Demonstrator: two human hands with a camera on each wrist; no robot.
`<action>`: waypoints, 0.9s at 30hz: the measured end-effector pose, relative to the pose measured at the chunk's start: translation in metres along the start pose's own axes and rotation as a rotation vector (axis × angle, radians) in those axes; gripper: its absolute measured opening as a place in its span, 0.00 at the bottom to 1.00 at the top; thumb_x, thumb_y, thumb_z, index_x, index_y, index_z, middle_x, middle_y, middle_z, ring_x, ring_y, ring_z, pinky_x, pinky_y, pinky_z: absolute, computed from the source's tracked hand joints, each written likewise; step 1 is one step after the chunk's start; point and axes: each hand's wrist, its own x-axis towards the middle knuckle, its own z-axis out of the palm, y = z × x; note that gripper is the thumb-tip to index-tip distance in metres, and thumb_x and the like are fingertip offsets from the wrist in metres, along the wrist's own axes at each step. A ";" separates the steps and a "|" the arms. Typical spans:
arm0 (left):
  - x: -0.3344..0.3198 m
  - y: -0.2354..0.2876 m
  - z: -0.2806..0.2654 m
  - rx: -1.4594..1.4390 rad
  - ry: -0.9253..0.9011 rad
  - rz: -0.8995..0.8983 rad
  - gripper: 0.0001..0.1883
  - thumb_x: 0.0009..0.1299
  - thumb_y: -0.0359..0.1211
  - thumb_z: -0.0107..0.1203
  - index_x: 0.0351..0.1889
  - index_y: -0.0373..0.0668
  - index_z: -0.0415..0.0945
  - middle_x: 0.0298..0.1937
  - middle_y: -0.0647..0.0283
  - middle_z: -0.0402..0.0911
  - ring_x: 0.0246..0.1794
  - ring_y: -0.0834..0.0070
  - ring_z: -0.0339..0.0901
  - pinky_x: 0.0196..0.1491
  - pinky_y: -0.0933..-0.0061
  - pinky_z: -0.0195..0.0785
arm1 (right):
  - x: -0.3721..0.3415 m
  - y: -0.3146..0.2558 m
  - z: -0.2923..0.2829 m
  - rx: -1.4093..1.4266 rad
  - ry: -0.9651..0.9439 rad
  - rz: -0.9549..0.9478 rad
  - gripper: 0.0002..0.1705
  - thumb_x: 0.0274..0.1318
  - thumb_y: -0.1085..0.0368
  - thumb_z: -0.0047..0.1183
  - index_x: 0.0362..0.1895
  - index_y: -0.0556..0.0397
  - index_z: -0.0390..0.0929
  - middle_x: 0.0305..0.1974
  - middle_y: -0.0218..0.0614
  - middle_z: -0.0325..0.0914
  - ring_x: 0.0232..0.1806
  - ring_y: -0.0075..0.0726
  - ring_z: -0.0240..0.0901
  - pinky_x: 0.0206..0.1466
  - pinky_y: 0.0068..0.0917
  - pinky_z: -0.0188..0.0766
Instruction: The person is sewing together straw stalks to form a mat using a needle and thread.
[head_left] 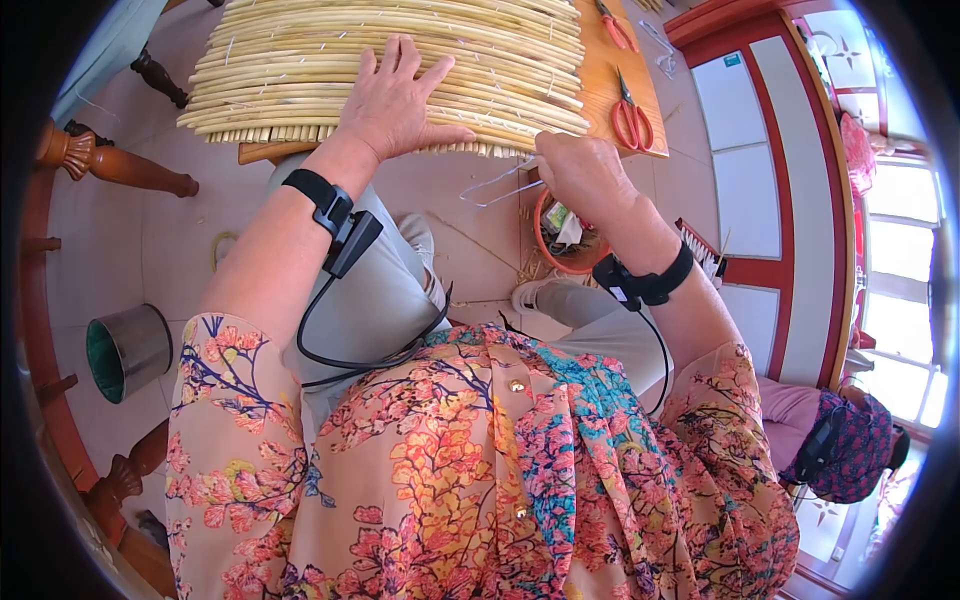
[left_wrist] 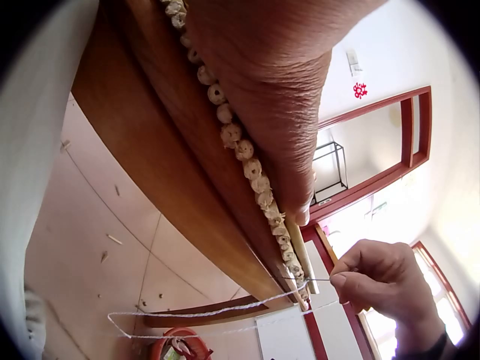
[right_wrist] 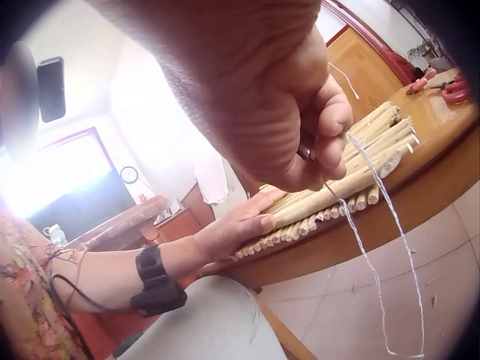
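Note:
A mat of pale straw-coloured stalks [head_left: 480, 60], stitched with white thread, lies on the wooden table. My left hand [head_left: 390, 105] rests on it near the front edge, fingers spread and thumb toward the right. At the mat's front right corner my right hand [head_left: 585, 175] pinches a thin needle [left_wrist: 321, 280] between thumb and curled fingers. The needle stands at the end of the outermost stalks. White string [right_wrist: 358, 247] hangs from there in a long loop below the table edge. Cut stalk ends [left_wrist: 253, 169] form a row beneath my left hand.
Red-handled scissors [head_left: 630, 125] lie on the table right of the mat, with another red-handled tool [head_left: 617, 32] farther back. An orange bucket [head_left: 543, 240] stands on the floor under my right hand. A metal bin [head_left: 150, 345] is at left. Another person [head_left: 840, 445] sits at right.

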 end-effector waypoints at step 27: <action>-0.001 0.001 -0.002 0.020 0.015 0.010 0.50 0.47 0.75 0.40 0.63 0.53 0.60 0.60 0.43 0.60 0.65 0.51 0.50 0.63 0.46 0.43 | 0.006 -0.006 0.016 0.034 0.071 -0.106 0.07 0.45 0.72 0.43 0.32 0.56 0.62 0.17 0.44 0.72 0.21 0.53 0.71 0.23 0.44 0.67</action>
